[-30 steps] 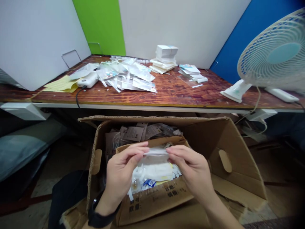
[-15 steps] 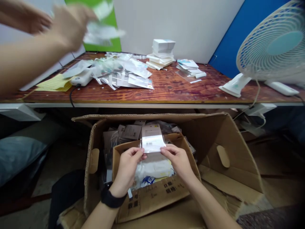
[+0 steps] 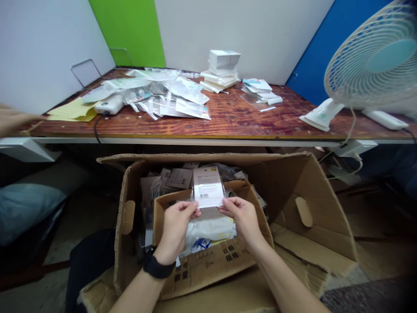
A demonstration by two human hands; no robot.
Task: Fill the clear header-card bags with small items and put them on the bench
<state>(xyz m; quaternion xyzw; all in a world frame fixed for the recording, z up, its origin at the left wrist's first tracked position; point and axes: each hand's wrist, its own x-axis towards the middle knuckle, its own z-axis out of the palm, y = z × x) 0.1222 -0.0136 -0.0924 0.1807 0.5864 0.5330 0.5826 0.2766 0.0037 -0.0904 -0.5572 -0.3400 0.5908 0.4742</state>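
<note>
Between my two hands is a clear plastic packet with a printed white card (image 3: 209,187) in it, its barcode side facing me. My left hand (image 3: 177,221) pinches the packet's near left corner between thumb and fingers. At the near right corner, my right hand (image 3: 243,217) pinches it the same way. Below the packet, a small cardboard box (image 3: 215,265) holds clear plastic wrappings (image 3: 208,230). That box sits inside a large open carton (image 3: 293,182), where several carded packets (image 3: 178,178) lie behind it.
On the wooden table (image 3: 247,117) lie a heap of clear packets (image 3: 163,93), yellow paper (image 3: 73,109), a power strip (image 3: 110,104) and stacks of white cards (image 3: 224,63). A fan (image 3: 379,56) stands at the right. Another person's hand (image 3: 19,119) shows at the left edge.
The other person's arms have drawn back to the left edge, and the blurred packets they held are out of view. My hands keep hold of the packet, its printed face now tilted more towards me.
</note>
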